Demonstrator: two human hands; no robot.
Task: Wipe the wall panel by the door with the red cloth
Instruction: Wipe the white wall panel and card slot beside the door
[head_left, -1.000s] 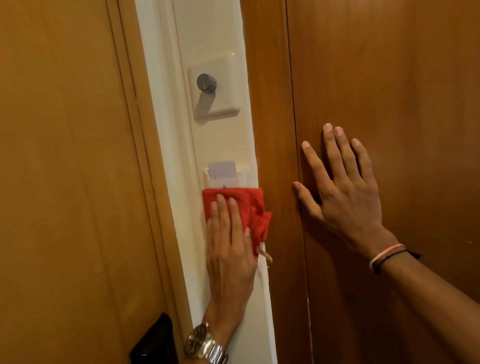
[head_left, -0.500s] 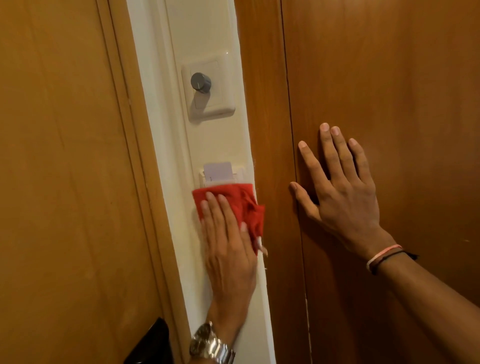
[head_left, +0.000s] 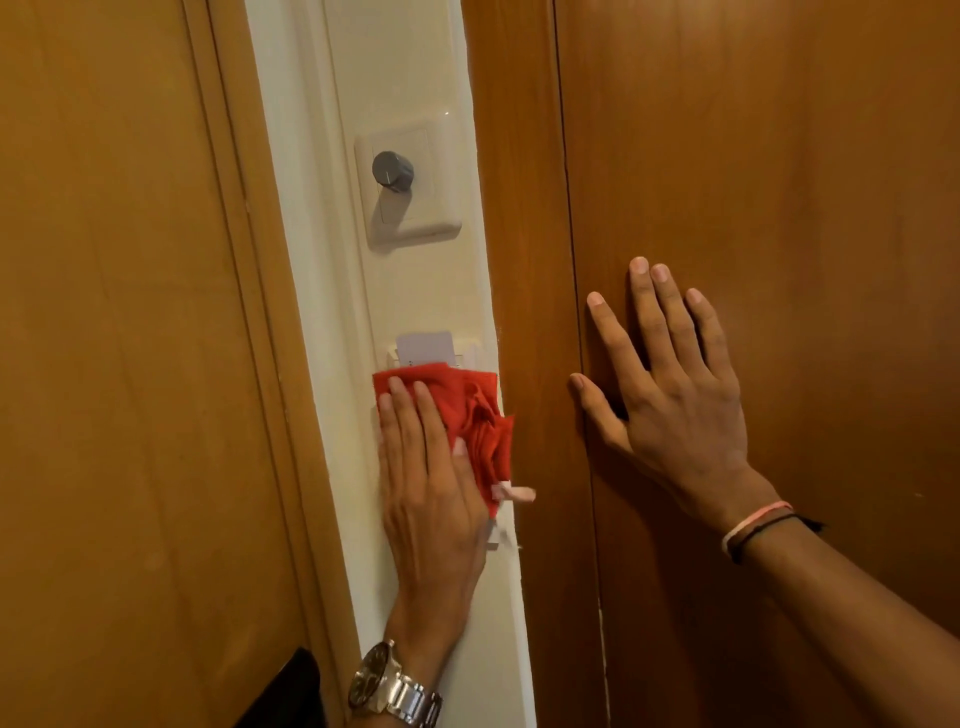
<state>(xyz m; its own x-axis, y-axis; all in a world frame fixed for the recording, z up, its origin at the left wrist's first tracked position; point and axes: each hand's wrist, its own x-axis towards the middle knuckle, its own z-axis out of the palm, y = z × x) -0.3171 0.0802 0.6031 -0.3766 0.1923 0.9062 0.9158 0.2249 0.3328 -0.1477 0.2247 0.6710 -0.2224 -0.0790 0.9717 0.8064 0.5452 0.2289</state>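
A narrow cream wall panel (head_left: 415, 291) runs upright between a wooden door (head_left: 114, 364) on the left and wooden panelling (head_left: 753, 156) on the right. My left hand (head_left: 431, 488) presses the red cloth (head_left: 467, 410) flat against the panel, just under a key-card holder (head_left: 431, 353) with a white card in it. The cloth bunches out at the panel's right edge. My right hand (head_left: 670, 395) lies flat on the wooden panelling with its fingers spread and holds nothing.
A white switch plate with a grey round knob (head_left: 393, 171) sits higher on the panel. A black lock fitting (head_left: 291, 696) shows on the door at the bottom left. A small white fitting sticks out just below the cloth.
My left hand with the red cloth has slid slightly up and left on the panel, closer to the card holder. My right hand has stayed flat on the wood.
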